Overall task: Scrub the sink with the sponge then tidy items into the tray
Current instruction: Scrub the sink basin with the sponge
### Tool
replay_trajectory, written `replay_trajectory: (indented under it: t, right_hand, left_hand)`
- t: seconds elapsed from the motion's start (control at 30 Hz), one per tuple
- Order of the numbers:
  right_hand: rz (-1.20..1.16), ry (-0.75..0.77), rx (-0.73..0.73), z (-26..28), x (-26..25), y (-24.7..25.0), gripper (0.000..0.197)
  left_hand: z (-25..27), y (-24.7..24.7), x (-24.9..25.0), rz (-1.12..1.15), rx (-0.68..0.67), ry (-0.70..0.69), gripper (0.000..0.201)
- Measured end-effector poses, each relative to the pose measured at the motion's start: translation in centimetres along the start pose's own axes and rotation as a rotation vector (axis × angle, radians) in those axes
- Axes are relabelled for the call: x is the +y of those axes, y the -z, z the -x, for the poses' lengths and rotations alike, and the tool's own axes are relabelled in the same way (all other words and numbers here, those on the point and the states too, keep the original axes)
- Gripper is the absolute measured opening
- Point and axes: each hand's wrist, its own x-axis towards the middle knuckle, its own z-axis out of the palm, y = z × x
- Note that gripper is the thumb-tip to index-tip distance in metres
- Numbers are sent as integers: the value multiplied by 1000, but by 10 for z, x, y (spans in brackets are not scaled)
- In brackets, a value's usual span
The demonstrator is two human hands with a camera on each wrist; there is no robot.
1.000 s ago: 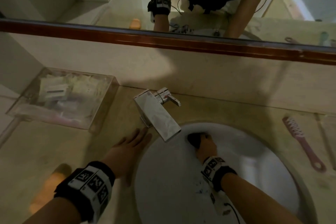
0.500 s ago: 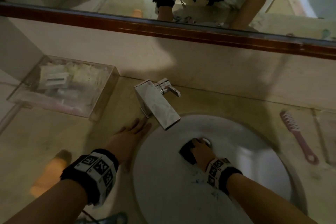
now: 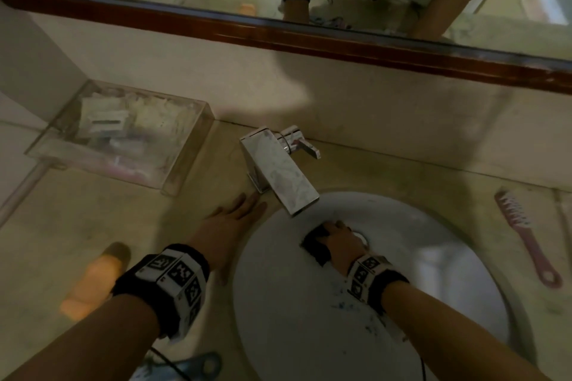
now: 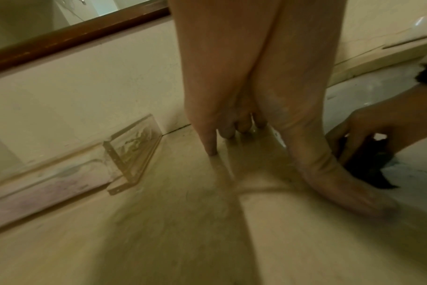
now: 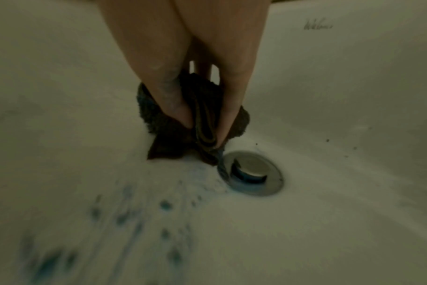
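Note:
My right hand (image 3: 339, 243) grips a dark sponge (image 3: 315, 244) and presses it on the floor of the white sink (image 3: 309, 334), right beside the metal drain (image 5: 254, 172). In the right wrist view the sponge (image 5: 168, 133) is folded between thumb and fingers, with blue flecks smeared across the basin (image 5: 329, 212) below it. My left hand (image 3: 227, 221) lies flat on the beige counter (image 3: 77, 226) at the sink's left rim, fingers straight. A clear tray (image 3: 185, 161) with several small packets stands at the back left. A pink comb (image 3: 526, 235) lies right of the sink.
A chrome tap (image 3: 278, 170) juts over the sink's back edge, just ahead of my left fingers. An orange bottle (image 3: 93, 281) lies on the counter by my left wrist. A blue handled object (image 3: 198, 365) shows at the bottom edge. A mirror with a brown frame (image 3: 309, 37) runs along the wall.
My right hand has dragged the sponge from under the tap down the basin to the drain. The left hand has stayed flat on the counter.

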Motion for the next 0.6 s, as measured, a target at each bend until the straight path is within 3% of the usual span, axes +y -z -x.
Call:
replay_trajectory:
  t: [0.13,0.3,0.43,0.47,0.57,0.6]
  right_hand:
    - [97,118,-141,20,8,-4,46]
    - [115,226,-23,44,10,2,39]
    - [107,387,-15,87,-11,-32,33]
    - [165,446,-47,95,-17,-42,35]
    - [370,437,-409,104,-29,-58,45]
    - [353,418,-428,103,-31,-57,45]
  left_hand:
    - [1,1,1,-5,14,4,150]
    - [3,4,4,1,20,16,148]
    - [4,3,4,9,22,19,148]
    - [4,3,4,15,24,19,147]
    - [4,4,4,23,29,14,144]
    - [5,4,4,20,26,13,145]
